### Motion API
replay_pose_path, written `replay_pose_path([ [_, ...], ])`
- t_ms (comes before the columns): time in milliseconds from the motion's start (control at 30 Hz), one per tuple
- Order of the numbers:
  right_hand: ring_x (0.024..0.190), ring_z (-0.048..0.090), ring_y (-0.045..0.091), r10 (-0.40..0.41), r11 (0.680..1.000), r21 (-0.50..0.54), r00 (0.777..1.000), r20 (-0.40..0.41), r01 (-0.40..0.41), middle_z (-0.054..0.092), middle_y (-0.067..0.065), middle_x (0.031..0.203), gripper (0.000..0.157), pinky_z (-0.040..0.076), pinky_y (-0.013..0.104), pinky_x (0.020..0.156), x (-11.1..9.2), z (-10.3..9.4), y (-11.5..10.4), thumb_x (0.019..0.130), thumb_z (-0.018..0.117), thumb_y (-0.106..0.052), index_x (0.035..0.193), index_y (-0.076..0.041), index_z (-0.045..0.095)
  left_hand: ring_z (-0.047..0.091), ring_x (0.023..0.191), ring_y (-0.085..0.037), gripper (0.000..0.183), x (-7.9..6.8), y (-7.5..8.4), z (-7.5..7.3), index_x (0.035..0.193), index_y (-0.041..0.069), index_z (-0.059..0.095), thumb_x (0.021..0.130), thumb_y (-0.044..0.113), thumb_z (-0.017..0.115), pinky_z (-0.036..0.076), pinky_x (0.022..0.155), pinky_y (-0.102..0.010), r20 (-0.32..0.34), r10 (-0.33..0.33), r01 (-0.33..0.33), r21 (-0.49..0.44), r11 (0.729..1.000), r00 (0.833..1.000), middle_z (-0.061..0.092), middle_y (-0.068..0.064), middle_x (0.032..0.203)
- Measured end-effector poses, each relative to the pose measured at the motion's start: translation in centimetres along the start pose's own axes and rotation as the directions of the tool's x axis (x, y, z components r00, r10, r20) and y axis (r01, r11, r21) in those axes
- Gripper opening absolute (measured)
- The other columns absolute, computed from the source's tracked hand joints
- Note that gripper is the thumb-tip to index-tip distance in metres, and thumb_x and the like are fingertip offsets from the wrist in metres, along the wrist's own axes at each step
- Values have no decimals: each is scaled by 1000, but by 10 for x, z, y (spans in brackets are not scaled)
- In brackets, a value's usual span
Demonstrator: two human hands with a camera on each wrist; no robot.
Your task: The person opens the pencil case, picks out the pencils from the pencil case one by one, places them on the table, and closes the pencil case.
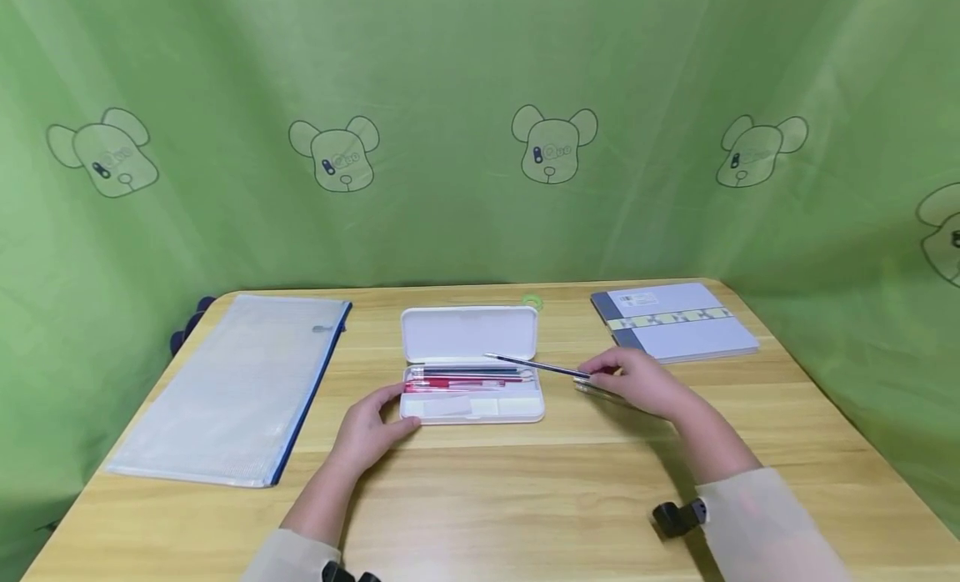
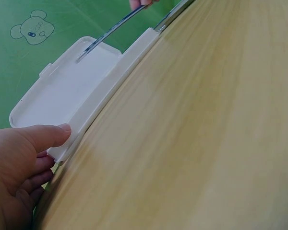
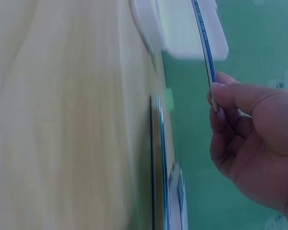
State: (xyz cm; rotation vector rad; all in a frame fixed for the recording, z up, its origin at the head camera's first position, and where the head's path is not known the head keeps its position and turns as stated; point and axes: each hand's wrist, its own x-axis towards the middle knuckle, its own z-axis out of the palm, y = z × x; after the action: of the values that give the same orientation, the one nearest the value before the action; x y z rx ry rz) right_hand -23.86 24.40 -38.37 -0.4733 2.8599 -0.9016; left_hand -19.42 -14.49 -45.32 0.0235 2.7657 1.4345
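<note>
the right hand (image 1: 639,383) pinches a dark blue pencil (image 1: 551,367) between thumb and fingertips, close to one end; the right wrist view shows the short pointed tip poking out just past the thumb, with the remaining fingers bent loosely toward the palm and not pressed tight. the pencil is held up off the table (image 1: 525,499), its long part reaching left and slightly upward, so that in the head view its far end crosses in front of the raised lid (image 1: 470,333) of a white pencil case (image 1: 517,417). the left hand (image 1: 369,428) grips the left end of that case, thumb laid on the near corner and the other fingers bent around the outer side, the gap between thumb and forefinger fairly wide. the case sits flat near the middle of the table, lid tipped back; inside lie dark pencils (image 1: 457,369) and red pens (image 1: 453,384) side by side, with a pale block (image 1: 447,406) in the front section. below the right hand a few slim sticks (image 1: 596,389) rest on the wood, partly hidden, so their number is hard to tell. a banded notebook (image 1: 682,332) lies beyond the right hand, and a clear zip folder (image 1: 225,390) with a blue edge lies at the left, apart from the left hand.
</note>
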Motion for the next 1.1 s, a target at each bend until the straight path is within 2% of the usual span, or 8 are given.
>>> replay_pose_path([
  [233,86,58,13,5,999,-41,999,-53,-7,71,6,98,19,49,26,72,-30,-16,27,93,63,-10,109,-6,74,43,139,-36,59,0,0,-1,139,7,54,86,26,75,34,118,-52,2,2,-2,-11,1000,1000,54,-15,144],
  [467,88,57,10,72,996,-46,996,-46,-74,71,12,106,22,50,24,71,-56,-26,48,93,63,-12,112,-4,72,42,139,-37,59,-1,0,-1,139,7,54,87,25,74,34,118,-53,9,4,-4,-11,1000,1000,53,-16,144],
  [767,92,60,18,144,986,-79,989,-33,-146,70,17,109,21,50,23,67,-80,-29,69,93,64,-11,110,-3,72,42,140,-37,59,0,0,-2,139,6,54,86,24,75,34,118,-52,7,4,-4,-15,1000,1000,53,-16,144],
  [867,97,64,27,151,985,-80,988,-16,-152,71,18,109,20,53,28,74,-86,-28,70,92,63,-10,109,-4,72,43,139,-37,60,0,-1,-2,138,5,54,86,24,75,34,118,-51,3,9,-9,-15,1000,1000,54,-17,143],
  [967,103,65,36,151,985,-86,988,-1,-151,71,18,109,18,55,38,83,-89,-28,72,92,63,-10,106,-5,73,44,138,-37,59,0,-1,-2,138,4,54,85,23,75,35,117,-51,0,15,-15,-12,1000,1000,54,-18,142],
  [1100,102,65,37,152,982,-115,988,-8,-152,72,16,106,16,55,47,86,-91,-26,75,90,65,-8,102,-6,74,44,138,-37,59,0,-1,-1,138,4,54,85,23,75,35,117,-51,2,15,-15,-15,1000,1000,54,-18,143],
])
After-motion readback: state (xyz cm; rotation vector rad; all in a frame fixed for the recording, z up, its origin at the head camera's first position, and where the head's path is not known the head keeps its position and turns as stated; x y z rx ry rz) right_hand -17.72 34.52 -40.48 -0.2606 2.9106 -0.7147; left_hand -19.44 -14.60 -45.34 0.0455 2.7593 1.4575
